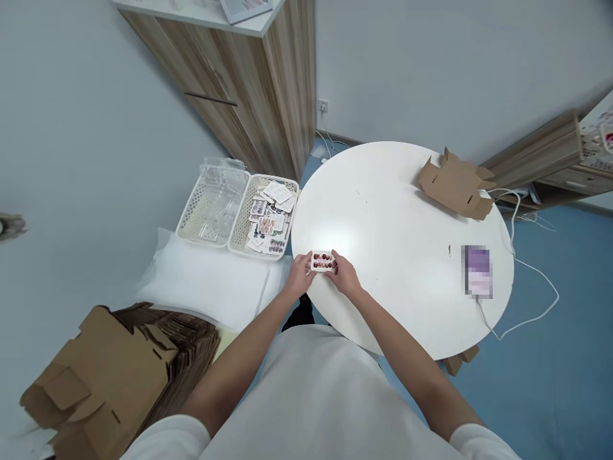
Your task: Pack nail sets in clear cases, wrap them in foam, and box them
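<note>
Standing at one round white table (383, 204), the person has the left hand (299, 275) and right hand (343, 273) over its near-left edge. Counts, biggest down:

- Flat brown cartons (115, 358): one thick stack, well left of the left fingers and nearer the body. Layers too tight to count.
- White sheets (215, 281): one pile, left of the left fingers, between stack and baskets. Sheet count can't be told.
- Baskets: two, side by side, left of the left fingers and a bit beyond. Far basket (190, 207) has clear plastic pieces (223, 191), heaped, not countable. Near basket (258, 254) has loose cards (267, 225), overlapping, well over a handful, no exact number.
- Opened carton (453, 185): one, on the table, far right of and beyond the right fingers. Flaps up, not closed.
- Pixelated item (479, 271): one, well right of the right fingers. Identity can't be told.
- Card (323, 261): one, between the two sets of fingers. Both hands pinch it narrowly, one at each short end. Can't tell if its underside touches the table.
- False nails (324, 256): on that card, two rows, looks like five each, dark red and pale.

Status, as judged: mid-handling. Done: one card up in both hands, face visible. Left: card not yet set down, carton not yet shut, basket cards loose.
</note>
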Tool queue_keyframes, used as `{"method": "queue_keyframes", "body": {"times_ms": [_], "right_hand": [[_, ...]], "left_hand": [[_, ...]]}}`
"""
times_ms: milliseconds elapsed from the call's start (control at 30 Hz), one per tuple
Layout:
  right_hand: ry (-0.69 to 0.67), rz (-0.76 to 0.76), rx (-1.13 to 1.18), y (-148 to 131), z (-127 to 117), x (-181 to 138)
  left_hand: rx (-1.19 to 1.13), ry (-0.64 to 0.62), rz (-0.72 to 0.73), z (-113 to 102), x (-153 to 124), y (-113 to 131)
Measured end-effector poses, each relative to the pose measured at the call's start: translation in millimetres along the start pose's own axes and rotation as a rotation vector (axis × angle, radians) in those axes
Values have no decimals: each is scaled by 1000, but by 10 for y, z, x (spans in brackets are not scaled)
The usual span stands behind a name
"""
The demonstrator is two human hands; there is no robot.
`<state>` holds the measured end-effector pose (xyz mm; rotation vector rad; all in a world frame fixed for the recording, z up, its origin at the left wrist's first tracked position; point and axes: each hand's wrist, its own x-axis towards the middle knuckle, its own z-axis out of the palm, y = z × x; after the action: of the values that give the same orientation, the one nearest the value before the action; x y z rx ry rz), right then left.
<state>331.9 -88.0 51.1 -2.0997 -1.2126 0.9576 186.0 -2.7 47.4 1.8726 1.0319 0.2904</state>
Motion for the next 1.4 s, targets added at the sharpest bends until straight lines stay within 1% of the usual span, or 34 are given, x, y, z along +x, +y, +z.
{"method": "queue_keyframes", "body": {"times_ms": [167,267,400,533,667,867,1000,1133,1267,1400], "right_hand": [[15,79,-106,-100,242,334],[21,139,-141,-135,322,416],[64,185,-146,-158,394,370],[157,201,-72,-169,468,297],[221,214,-9,-186,512,323],[217,205,22,-201,489,338],[189,180,74,-191,397,270],[197,123,116,-170,256,176],[193,44,155,-192,161,79],[147,-89,149,-359,168,76]], "left_hand": [[148,-94,-26,-141,353,-188],[227,-136,-19,-153,458,-234],[265,-144,2,-133,433,-232],[229,-147,4,-122,365,-222],[197,-152,14,-122,381,-230],[126,-130,33,-105,386,-257],[108,-54,57,-133,281,-212],[110,7,42,-245,48,-199],[120,110,-23,-428,-256,-262],[134,212,-75,-714,-465,-329]]}}
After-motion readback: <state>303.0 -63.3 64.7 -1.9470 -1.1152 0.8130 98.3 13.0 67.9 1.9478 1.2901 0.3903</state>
